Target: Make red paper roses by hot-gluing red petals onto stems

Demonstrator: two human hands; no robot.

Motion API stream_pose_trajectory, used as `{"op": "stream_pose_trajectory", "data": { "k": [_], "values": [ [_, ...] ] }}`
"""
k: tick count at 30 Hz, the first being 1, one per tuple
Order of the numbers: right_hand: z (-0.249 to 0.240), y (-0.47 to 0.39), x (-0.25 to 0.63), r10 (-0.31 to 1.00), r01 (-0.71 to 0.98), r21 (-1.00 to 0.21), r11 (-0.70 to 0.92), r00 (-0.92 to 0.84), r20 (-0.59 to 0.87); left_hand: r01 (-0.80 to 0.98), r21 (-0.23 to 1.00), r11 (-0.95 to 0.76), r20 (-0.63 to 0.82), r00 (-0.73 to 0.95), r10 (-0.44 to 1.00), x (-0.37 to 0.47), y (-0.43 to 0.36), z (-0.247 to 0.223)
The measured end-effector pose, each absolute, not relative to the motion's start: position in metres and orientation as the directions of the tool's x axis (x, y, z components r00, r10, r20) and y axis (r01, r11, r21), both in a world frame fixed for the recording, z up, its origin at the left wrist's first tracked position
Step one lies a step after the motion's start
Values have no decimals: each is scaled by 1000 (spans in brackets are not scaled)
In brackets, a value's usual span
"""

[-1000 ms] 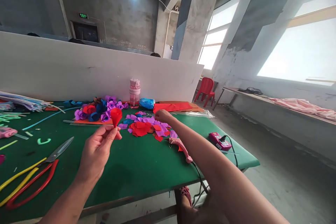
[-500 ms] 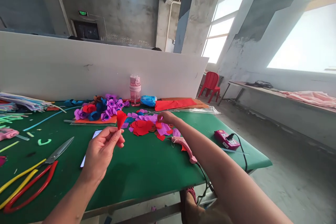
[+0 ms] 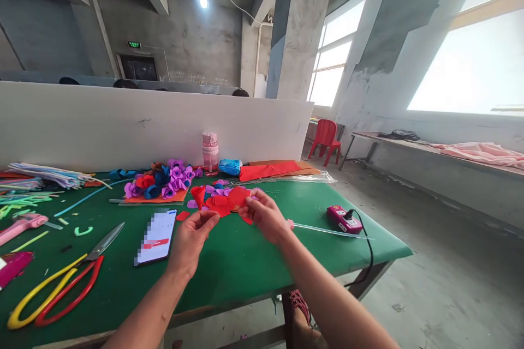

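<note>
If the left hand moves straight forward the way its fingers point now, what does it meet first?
Probably the loose red petals just beyond the left hand, which pinches a red rolled petal. Farther along lie the finished paper flowers; depth is uncertain.

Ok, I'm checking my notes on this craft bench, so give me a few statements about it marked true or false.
1. The left hand holds a small red paper cone. True.
2. The right hand holds the scissors. False: it pinches a red petal; the scissors lie on the table.
3. A phone lies flat left of the left hand. True.
4. The pink bottle lies on its side. False: it stands upright by the white partition.
</note>
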State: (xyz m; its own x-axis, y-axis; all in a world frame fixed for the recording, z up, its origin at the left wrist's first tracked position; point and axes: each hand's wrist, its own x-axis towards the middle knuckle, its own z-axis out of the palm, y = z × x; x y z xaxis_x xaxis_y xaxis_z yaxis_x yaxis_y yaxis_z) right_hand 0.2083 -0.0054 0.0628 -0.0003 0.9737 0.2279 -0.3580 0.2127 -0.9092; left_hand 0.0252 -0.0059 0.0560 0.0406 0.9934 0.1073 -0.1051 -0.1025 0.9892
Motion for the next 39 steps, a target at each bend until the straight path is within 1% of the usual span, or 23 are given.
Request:
{"op": "stream_pose_trajectory", "data": {
  "k": [2,5,6,8,12,15,17,18,19,20,21,22,23,25,28,31,33,34,35,36,37,38,39],
  "values": [
    [55,-29,196,981,-451,-877,163,-24,194,-167,986,-18,41,132,990,30,-14,54],
    [41,-48,182,990,-491,-861,129,7,144,-245,968,58,4,245,969,38,-26,53],
    [37,-51,179,992,-494,-861,122,27,125,-253,965,70,-5,248,969,41,-29,53],
    [31,-55,175,992,-488,-864,124,66,105,-248,966,70,-19,205,979,47,-33,53],
    [25,-62,172,987,-428,-890,157,74,139,-226,973,45,-25,92,995,51,-33,49],
    [27,-67,179,986,-354,-920,168,49,161,-123,992,0,17,135,991,46,-28,43],
    [31,-72,192,987,-244,-956,163,36,159,-51,998,-42,50,174,984,43,-27,41],
    [32,-74,203,987,-149,-976,157,39,153,-18,998,-58,61,189,980,42,-27,41],
    [33,-76,215,983,-11,-985,170,69,169,14,998,-67,62,202,977,40,-28,42],
    [33,-77,229,968,169,-966,197,121,219,44,997,-64,53,219,974,39,-29,43],
    [32,-78,243,948,356,-915,192,175,267,65,997,-49,31,246,969,39,-30,44],
    [29,-78,258,933,508,-849,144,216,288,77,997,-32,10,273,962,38,-31,46],
    [25,-77,271,928,629,-775,59,252,275,88,996,-21,-5,291,957,38,-32,48],
    [15,-75,291,931,763,-634,-122,310,194,107,994,-6,-29,317,948,38,-34,50],
    [3,-70,302,946,839,-479,-259,321,51,138,990,-3,-44,338,940,38,-36,51],
    [1,-63,302,938,859,-401,-319,347,-2,180,984,-17,-47,348,936,37,-37,50],
    [4,-59,303,934,839,-428,-336,355,-38,208,978,-27,-49,351,935,35,-36,49],
    [6,-57,304,934,808,-482,-339,352,-68,218,975,-29,-51,352,935,34,-36,49],
    [9,-57,305,932,750,-566,-342,349,-100,225,974,-28,-54,350,935,33,-35,49],
    [11,-58,306,929,655,-674,-341,346,-134,230,973,-26,-57,345,937,31,-35,49],
    [14,-59,306,927,517,-790,-330,334,-169,232,972,-24,-58,340,939,30,-33,49],
    [16,-62,305,927,339,-889,-308,316,-200,234,972,-25,-57,335,941,28,-31,48],
    [19,-65,304,931,141,-953,-269,293,-219,238,971,-27,-56,335,941,26,-29,47]
  ]
}}
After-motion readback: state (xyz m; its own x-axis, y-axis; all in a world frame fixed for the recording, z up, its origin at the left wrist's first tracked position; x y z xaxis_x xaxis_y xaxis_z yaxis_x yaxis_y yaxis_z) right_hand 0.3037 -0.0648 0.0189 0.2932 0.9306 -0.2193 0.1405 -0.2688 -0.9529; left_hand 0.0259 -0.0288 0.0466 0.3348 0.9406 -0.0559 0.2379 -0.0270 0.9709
